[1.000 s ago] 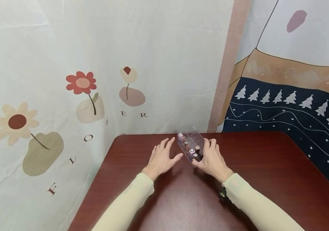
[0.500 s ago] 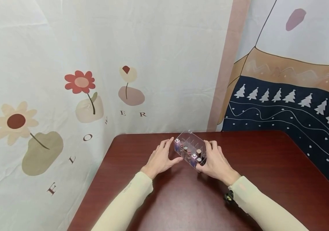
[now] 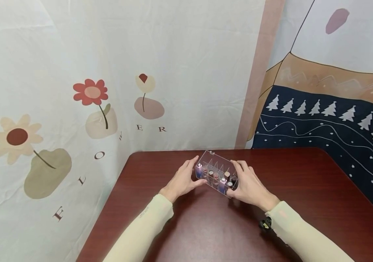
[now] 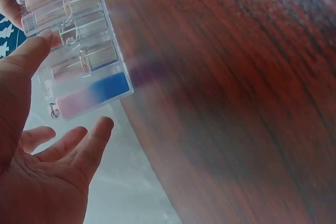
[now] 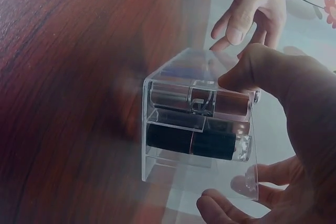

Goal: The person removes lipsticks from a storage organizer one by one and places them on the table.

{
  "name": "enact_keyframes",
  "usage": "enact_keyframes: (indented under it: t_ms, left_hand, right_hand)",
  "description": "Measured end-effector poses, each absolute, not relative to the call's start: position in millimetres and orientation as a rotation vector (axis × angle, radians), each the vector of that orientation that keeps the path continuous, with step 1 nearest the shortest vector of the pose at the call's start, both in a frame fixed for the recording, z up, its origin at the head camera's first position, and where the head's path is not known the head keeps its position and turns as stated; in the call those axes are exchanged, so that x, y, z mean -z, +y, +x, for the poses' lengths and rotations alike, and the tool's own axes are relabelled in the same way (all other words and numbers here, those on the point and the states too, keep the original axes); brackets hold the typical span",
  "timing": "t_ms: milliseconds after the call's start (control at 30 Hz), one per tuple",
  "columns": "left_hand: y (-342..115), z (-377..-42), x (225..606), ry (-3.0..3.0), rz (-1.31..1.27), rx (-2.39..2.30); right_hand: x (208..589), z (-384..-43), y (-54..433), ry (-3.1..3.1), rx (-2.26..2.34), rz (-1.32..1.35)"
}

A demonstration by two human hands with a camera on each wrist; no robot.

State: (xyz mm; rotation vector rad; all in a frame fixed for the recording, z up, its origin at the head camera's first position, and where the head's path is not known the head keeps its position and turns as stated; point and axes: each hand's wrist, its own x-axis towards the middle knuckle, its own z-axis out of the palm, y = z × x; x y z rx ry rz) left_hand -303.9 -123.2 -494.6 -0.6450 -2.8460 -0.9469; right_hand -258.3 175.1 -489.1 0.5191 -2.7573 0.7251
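A clear plastic lipstick organizer [image 3: 220, 160] with dividers stands slantwise near the back of the table, holding several lipstick tubes. Two are pink-and-blue tubes [image 3: 199, 170], one near each end of the front row; a black tube [image 5: 191, 141] shows at the right end. My right hand [image 3: 250, 185] grips that end, thumb at the front and fingers behind. At the other end is my left hand [image 3: 181, 182], its fingers extended beside the organizer. The left thumb [image 4: 34, 53] lies across the front in the left wrist view; whether it touches cannot be told.
The dark red wooden table [image 3: 199, 233] reaches back to a pale curtain [image 3: 189, 72] with printed flowers. A navy tree-patterned cloth [image 3: 324, 123] hangs at the right. A dark device [image 3: 265, 223] is strapped at my right wrist.
The organizer has turned so its front faces me more, its right end coming nearer. My right hand has moved slightly right and toward me with it. The left hand has barely moved.
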Motion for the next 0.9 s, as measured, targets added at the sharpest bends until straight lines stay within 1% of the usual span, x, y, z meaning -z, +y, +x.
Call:
enact_keyframes:
  t_ms: [467,900]
  left_hand:
    - [-126,-304,494,-2.799,-0.716,0.996]
    - [-124,-303,491,-2.860,-0.711,0.762]
  right_hand:
    - [491,-259,184,-2.762,-0.717,0.595]
    - [487,-263,195,-2.797,-0.805,0.701]
